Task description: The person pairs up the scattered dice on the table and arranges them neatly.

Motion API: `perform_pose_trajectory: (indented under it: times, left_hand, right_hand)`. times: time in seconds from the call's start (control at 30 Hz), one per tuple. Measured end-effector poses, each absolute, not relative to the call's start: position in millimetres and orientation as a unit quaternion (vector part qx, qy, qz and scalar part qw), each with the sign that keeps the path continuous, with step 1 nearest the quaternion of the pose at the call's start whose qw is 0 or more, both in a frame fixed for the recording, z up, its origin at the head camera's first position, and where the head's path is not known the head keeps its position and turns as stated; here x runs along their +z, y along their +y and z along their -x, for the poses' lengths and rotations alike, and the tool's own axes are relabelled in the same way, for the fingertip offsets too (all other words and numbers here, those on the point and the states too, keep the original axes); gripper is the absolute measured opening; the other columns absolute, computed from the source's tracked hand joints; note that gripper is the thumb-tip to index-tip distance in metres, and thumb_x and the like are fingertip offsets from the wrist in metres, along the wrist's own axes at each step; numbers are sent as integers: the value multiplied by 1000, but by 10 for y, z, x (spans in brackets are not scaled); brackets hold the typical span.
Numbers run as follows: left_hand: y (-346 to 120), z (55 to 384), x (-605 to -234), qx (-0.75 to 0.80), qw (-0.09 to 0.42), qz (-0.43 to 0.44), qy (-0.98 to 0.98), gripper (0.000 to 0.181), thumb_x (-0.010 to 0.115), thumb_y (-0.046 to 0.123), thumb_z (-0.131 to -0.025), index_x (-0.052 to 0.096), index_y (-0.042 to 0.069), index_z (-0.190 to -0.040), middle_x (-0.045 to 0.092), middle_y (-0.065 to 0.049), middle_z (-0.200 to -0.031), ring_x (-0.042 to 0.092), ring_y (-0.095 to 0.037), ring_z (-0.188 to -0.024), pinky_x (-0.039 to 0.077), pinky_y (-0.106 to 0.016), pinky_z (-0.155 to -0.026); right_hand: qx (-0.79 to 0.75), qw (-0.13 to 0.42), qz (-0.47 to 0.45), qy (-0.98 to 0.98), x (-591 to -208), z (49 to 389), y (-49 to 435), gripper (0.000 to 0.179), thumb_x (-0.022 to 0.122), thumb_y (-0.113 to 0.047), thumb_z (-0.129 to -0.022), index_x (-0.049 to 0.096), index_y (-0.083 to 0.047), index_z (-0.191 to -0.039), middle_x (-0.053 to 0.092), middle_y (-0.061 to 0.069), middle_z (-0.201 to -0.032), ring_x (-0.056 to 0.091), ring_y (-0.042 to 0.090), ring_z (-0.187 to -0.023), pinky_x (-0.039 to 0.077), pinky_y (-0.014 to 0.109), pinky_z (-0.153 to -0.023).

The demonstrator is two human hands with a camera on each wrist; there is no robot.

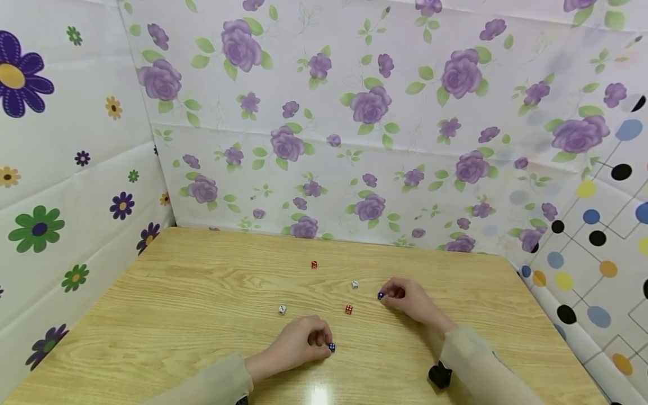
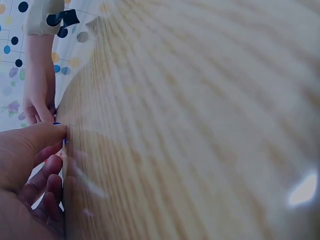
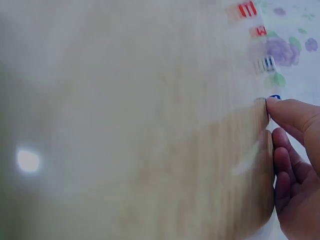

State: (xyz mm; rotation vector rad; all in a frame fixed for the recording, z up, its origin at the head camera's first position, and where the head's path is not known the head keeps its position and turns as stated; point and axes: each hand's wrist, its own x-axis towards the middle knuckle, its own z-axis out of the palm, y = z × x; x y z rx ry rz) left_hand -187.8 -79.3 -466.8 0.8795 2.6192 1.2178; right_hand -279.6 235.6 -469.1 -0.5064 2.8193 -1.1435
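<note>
Between thumb and fingertips, my left hand (image 1: pixel 304 340) pinches a blue die (image 1: pixel 332 347) at the front middle of the wooden table (image 1: pixel 192 315). Farther back and to the right, my right hand (image 1: pixel 409 301) pinches another blue die (image 1: pixel 381 296). Only slivers of blue show past the thumbs in the two wrist views. Between the hands lies a red die (image 1: pixel 349 309), with a white die (image 1: pixel 355 284) behind it. A second white die (image 1: pixel 282 309) rests beyond the left hand, and a second red die (image 1: pixel 314 264) sits farthest back.
A purple-flowered cloth (image 1: pixel 324 140) hangs along the table's back edge. Patterned cloths with flowers (image 1: pixel 76 169) and coloured dots (image 1: pixel 597 270) close off the left and right sides. A black wrist device (image 1: pixel 440 376) is by the right sleeve.
</note>
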Motion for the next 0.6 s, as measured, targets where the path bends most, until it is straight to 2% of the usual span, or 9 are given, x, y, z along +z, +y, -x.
perform_pose_trajectory:
  times: [0.6]
  left_hand:
    - [-788,1857,-4628,405,65,-288,865,10,79,17,-83,69,18,-85,61,1,-78,44,3,-63,39,-16,-59]
  right_hand:
    - [-385,36,142,911,-4732,2450,2134,12,77,-26,-86,69,-24,-94,58,-1,-90,47,12,-77,39,24,-69]
